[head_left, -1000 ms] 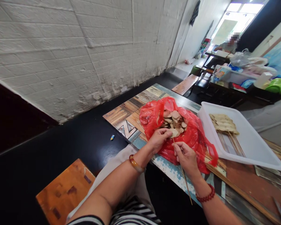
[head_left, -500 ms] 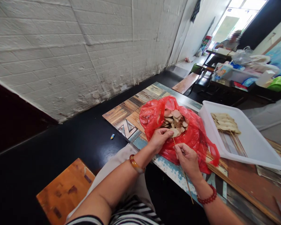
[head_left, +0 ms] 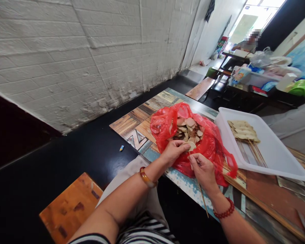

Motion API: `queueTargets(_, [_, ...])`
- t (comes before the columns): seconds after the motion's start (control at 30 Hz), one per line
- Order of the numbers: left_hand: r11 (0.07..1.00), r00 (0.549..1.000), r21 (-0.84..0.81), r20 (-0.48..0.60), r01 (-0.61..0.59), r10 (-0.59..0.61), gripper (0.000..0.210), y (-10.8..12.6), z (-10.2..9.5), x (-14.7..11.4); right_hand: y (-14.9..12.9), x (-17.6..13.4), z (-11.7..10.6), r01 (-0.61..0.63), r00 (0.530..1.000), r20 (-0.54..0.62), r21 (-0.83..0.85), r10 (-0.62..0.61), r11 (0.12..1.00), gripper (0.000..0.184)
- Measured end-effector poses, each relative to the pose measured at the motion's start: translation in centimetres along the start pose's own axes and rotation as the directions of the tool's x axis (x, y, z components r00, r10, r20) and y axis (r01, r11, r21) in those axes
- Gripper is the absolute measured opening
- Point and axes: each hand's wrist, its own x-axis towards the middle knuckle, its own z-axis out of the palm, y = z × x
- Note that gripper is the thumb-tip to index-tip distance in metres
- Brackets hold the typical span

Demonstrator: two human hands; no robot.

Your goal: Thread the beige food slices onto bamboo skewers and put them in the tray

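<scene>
Right of centre, the left hand [head_left: 176,149] pinches a slice [head_left: 192,145], the right hand [head_left: 202,168] a stick [head_left: 204,201]; a skewed push could tear the slice.

A pale wall [head_left: 78,51] with a brick pattern fills ten o'clock, its foot scuffed and stained. At eight o'clock, a small blue-and-yellow object [head_left: 121,148] lies on the glossy black floor [head_left: 91,152]; farther out, between seven and eight, stands an orange-brown wooden stool [head_left: 71,206]. Toward two o'clock are a wooden bench [head_left: 200,88], a seated person [head_left: 245,46] and, beyond, a bright doorway [head_left: 259,17]. Near three sits a bright green bag [head_left: 302,88]; dark cloth [head_left: 209,11] hangs at one.
</scene>
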Motion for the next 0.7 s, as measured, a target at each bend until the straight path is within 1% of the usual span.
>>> queueTargets(0.27, [0.996, 0.999, 0.093, 0.050, 0.007, -0.012, 0.036, -0.1, 0.0, -0.2, -0.4, 0.2, -0.1, 0.010, 0.999, -0.036, -0.009, -0.010, 1.000, 0.025])
queueTargets(0.37, [0.996, 0.997, 0.088, 0.076, -0.015, 0.009, 0.036, -0.1, -0.1, -0.1, -0.4, 0.3, -0.1, 0.004, 0.999, -0.043, 0.005, -0.003, 1.000, 0.026])
queueTargets(0.43, [0.997, 0.998, 0.064, 0.040, -0.050, 0.048, 0.040, 0.0, -0.3, 0.1, -0.2, 0.5, -0.3, -0.015, 0.998, -0.064, 0.028, 0.017, 0.999, 0.028])
queueTargets(0.53, [0.990, 0.987, 0.040, -0.076, -0.138, 0.141, 0.042, 0.1, -0.9, 0.6, 0.3, 0.8, -0.8, -0.075, 0.989, -0.122, 0.092, 0.086, 0.993, 0.030])
queueTargets(0.6, [0.974, 0.969, 0.108, -0.126, -0.198, 0.211, 0.037, 0.3, -1.3, 0.9, 0.6, 1.0, -1.3, -0.117, 0.979, -0.148, 0.156, 0.140, 0.981, 0.030])
queueTargets(0.67, [0.930, 0.947, 0.268, -0.131, -0.251, 0.293, 0.028, 0.5, -1.4, 1.1, 0.7, 1.2, -2.0, -0.138, 0.971, -0.165, 0.203, 0.173, 0.969, 0.030])
queueTargets(0.7, [0.885, 0.934, 0.375, -0.113, -0.277, 0.340, 0.023, 0.6, -1.4, 1.1, 0.8, 1.2, -2.3, -0.138, 0.969, -0.175, 0.217, 0.177, 0.966, 0.029])
